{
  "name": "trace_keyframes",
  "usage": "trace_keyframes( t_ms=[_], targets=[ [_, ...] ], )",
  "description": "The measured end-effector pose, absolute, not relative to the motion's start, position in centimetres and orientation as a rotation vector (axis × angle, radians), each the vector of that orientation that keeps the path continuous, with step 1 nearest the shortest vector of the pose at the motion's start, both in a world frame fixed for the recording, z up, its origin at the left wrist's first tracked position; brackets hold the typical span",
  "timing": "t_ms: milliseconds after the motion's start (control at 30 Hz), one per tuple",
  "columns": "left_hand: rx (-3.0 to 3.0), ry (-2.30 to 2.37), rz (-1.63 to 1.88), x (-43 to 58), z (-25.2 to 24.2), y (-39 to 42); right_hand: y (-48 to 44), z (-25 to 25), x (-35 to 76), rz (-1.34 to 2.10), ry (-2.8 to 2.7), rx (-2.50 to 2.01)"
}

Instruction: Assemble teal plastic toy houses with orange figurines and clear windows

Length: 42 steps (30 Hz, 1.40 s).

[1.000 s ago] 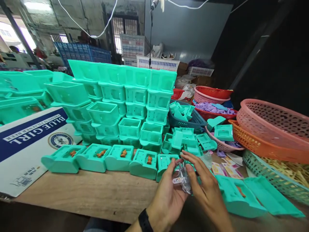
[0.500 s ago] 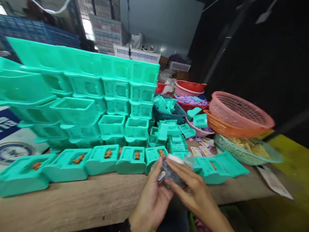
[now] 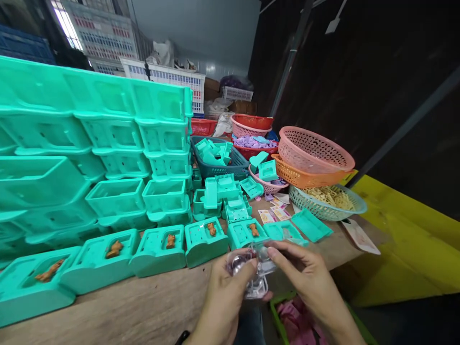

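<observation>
My left hand (image 3: pixel 223 299) is closed around clear plastic parts (image 3: pixel 257 288), one with a rounded dome, just over the table's front edge. My right hand (image 3: pixel 312 273) pinches another clear plastic piece (image 3: pixel 265 262) right beside them; whether the pieces are joined I cannot tell. Beyond the hands runs a row of turquoise plastic boxes (image 3: pixel 206 251), several holding a small brown animal-like figure (image 3: pixel 253 230) in the recess on top. A flat turquoise panel (image 3: pixel 312 225) lies at the row's right end.
Stacked turquoise housings (image 3: pixel 161 139) form a wall at the left. Loose turquoise parts (image 3: pixel 235 208) and printed cards (image 3: pixel 268 216) lie behind the row. Baskets, including a pink one (image 3: pixel 316 153), stand at the right. Below the wooden table (image 3: pixel 143 306) is a green bin (image 3: pixel 278 318) with pink items.
The view has swung to the right. My hands have moved apart a little, and the clear plastic between them shows as separate-looking pieces, with my right fingers pinching one.
</observation>
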<state>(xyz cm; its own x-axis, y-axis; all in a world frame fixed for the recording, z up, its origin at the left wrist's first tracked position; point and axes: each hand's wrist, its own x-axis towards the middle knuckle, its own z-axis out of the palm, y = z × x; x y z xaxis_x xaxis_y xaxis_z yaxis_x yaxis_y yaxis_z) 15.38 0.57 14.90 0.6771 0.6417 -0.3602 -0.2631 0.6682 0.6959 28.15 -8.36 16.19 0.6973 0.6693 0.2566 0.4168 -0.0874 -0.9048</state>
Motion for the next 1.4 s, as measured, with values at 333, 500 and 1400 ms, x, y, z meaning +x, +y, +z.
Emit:
trace_keyframes(
  t_ms=[333, 500, 1400],
  targets=[
    [1.537, 0.503, 0.683, 17.7, 13.4, 1.6, -9.9, 15.9, 31.8, 0.224, -0.46, -1.685],
    [2.193, 0.111, 0.441, 18.9, 13.7, 1.2, -11.5, 14.9, 37.2, 0.073, -0.459, -1.814],
    [2.596, 0.217, -0.145, 24.6, 16.4, -0.1, -10.1, 15.1, 46.8, -0.233, -1.519, -2.481]
  ],
)
